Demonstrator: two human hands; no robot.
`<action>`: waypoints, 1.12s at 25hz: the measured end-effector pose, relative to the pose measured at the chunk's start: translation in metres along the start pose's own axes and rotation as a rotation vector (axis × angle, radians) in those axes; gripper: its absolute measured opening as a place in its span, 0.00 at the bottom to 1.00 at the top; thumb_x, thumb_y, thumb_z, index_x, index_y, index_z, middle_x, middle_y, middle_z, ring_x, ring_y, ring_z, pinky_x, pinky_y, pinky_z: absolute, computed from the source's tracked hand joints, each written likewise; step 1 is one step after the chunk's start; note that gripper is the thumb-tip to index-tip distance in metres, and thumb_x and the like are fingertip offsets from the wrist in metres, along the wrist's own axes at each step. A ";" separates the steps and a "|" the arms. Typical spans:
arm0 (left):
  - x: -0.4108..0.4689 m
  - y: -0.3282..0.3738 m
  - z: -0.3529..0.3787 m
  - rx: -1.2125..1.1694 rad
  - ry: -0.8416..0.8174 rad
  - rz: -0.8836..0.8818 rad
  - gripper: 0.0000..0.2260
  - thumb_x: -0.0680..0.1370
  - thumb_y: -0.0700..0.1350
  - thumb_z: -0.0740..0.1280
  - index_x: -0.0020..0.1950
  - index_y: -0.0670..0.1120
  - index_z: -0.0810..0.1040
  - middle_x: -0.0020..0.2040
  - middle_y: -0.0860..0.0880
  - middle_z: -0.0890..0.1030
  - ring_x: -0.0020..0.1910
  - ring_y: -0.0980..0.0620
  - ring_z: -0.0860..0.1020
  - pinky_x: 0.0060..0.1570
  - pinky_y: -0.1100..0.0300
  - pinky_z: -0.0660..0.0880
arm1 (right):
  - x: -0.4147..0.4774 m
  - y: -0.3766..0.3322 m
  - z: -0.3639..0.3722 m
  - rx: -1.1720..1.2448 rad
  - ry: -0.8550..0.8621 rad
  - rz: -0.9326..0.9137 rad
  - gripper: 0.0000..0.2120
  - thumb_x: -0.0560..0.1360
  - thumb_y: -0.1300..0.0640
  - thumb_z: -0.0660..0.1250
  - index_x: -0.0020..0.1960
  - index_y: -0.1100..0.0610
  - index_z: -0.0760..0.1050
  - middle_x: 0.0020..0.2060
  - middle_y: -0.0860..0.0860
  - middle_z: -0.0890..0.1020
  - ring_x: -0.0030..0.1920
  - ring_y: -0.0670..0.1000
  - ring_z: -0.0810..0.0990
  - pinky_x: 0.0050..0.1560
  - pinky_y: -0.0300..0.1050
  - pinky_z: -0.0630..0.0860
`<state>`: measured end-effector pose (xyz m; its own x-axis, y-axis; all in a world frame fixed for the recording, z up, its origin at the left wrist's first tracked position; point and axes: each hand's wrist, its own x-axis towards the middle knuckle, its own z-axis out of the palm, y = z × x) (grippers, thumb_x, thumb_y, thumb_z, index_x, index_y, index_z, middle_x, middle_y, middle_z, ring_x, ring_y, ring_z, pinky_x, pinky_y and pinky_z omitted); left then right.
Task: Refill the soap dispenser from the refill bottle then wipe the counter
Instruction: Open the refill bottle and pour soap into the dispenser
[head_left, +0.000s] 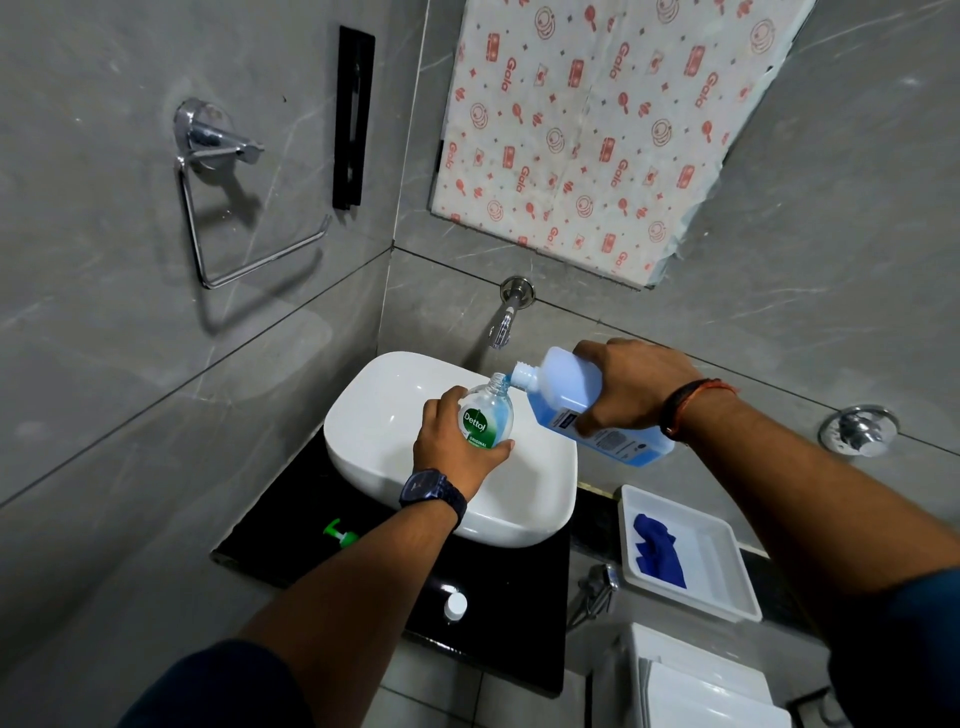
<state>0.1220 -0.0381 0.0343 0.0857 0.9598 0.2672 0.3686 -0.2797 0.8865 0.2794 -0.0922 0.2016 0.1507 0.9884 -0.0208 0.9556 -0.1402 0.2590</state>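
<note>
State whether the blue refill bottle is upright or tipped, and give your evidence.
Tipped. The right hand holds the refill bottle slanted, its uncapped neck lowest, meeting the mouth of the soap dispenser.

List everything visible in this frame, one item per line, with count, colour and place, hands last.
soap dispenser: 1, clear with green label, held over the basin, pump off
refill bottle: 1, blue, tilted, mouth at the dispenser's neck
pump head: 1, green, on the counter left of the basin
cap: 1, white, on the counter's front edge
basin: 1, white, on the counter
counter: 1, black, under the basin
tap: 1, chrome, on the wall above the basin
tray: 1, white, right of the basin
cloth: 1, blue, in the tray
towel ring: 1, chrome, left wall
left hand: 1, gripping the dispenser, dark watch on wrist
right hand: 1, gripping the refill bottle, thread band on wrist
</note>
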 end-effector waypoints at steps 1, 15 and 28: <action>0.000 0.000 0.000 0.002 -0.001 0.000 0.39 0.57 0.54 0.80 0.63 0.49 0.68 0.56 0.47 0.73 0.52 0.47 0.75 0.47 0.60 0.72 | 0.000 0.000 0.000 0.000 0.004 -0.003 0.37 0.57 0.38 0.72 0.63 0.46 0.66 0.48 0.51 0.78 0.45 0.53 0.76 0.45 0.48 0.77; 0.003 0.001 0.001 0.004 0.018 -0.002 0.38 0.56 0.54 0.80 0.61 0.49 0.69 0.55 0.48 0.73 0.52 0.47 0.75 0.47 0.59 0.73 | 0.004 0.000 0.000 0.010 0.009 -0.009 0.36 0.59 0.38 0.73 0.63 0.46 0.66 0.49 0.51 0.79 0.46 0.53 0.76 0.41 0.45 0.74; 0.004 0.002 0.006 -0.016 0.013 -0.022 0.37 0.56 0.54 0.80 0.61 0.50 0.69 0.56 0.47 0.73 0.52 0.47 0.75 0.48 0.58 0.73 | 0.009 0.004 0.001 0.004 0.013 -0.015 0.35 0.59 0.38 0.72 0.62 0.46 0.67 0.49 0.50 0.79 0.46 0.53 0.77 0.43 0.46 0.75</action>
<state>0.1283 -0.0344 0.0351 0.0653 0.9654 0.2526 0.3551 -0.2591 0.8982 0.2846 -0.0838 0.2009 0.1331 0.9910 -0.0120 0.9588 -0.1257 0.2549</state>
